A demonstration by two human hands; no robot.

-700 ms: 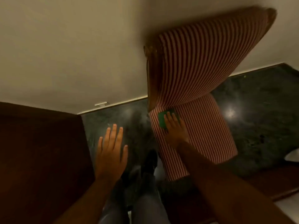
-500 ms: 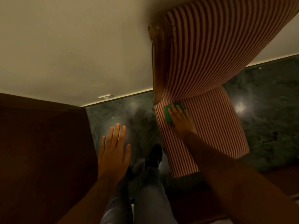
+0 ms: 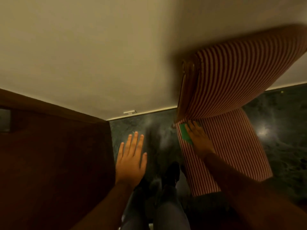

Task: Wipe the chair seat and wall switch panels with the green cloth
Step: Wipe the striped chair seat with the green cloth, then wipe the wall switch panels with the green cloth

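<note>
A chair with red-and-white striped upholstery stands at the right. Its seat (image 3: 232, 146) slopes down toward me and its backrest (image 3: 240, 77) rises against the wall. My right hand (image 3: 198, 138) lies flat on the seat's back left corner, pressing the green cloth (image 3: 185, 133) onto the fabric. Only the cloth's left part shows beside my fingers. My left hand (image 3: 131, 156) hovers open over the floor, fingers spread, holding nothing. No wall switch panel is in view.
Dark wooden furniture (image 3: 53, 155) fills the lower left, close to my left hand. The dark green marble floor (image 3: 157, 133) runs between it and the chair. A cream wall (image 3: 99, 55) stands behind. My legs and black shoes (image 3: 172, 171) are below.
My right hand with the cloth stays at the seat's back left corner, shifting slightly along the seat. The view has swung left, so the chair sits further right.
</note>
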